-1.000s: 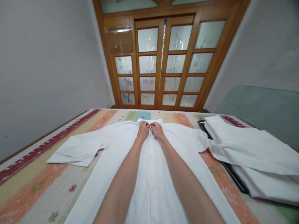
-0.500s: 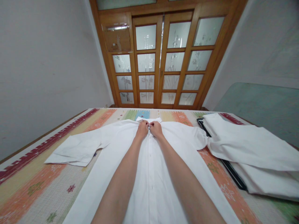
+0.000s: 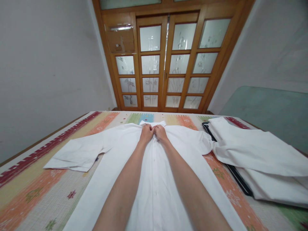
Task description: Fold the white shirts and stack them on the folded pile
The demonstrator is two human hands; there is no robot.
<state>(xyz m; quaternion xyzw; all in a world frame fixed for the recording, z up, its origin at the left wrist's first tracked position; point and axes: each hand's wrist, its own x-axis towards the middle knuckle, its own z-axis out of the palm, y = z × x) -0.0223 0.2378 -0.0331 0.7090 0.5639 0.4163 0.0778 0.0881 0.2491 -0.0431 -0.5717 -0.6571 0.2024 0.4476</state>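
A white short-sleeved shirt (image 3: 120, 150) lies spread flat, front side up, its collar (image 3: 158, 123) at the far end and its button placket running down the middle toward me. Just below the collar, my left hand (image 3: 146, 132) pinches the placket from the left. My right hand (image 3: 160, 132) pinches the same spot from the right, fingertips against those of the left. Whatever button or buttonhole lies between the fingers is hidden by them. Both forearms stretch over the shirt's front.
A patterned, striped cloth (image 3: 55, 192) covers the surface under the shirt. To the right lie folded white garments (image 3: 260, 150) with a dark striped edge, touching the right sleeve. Behind stand wooden glass-paned doors (image 3: 166, 64); a pale green panel (image 3: 267, 106) leans at the right wall.
My fingers have drawn slightly closer together at the placket below the collar. The shirt and the folded garments lie as before.
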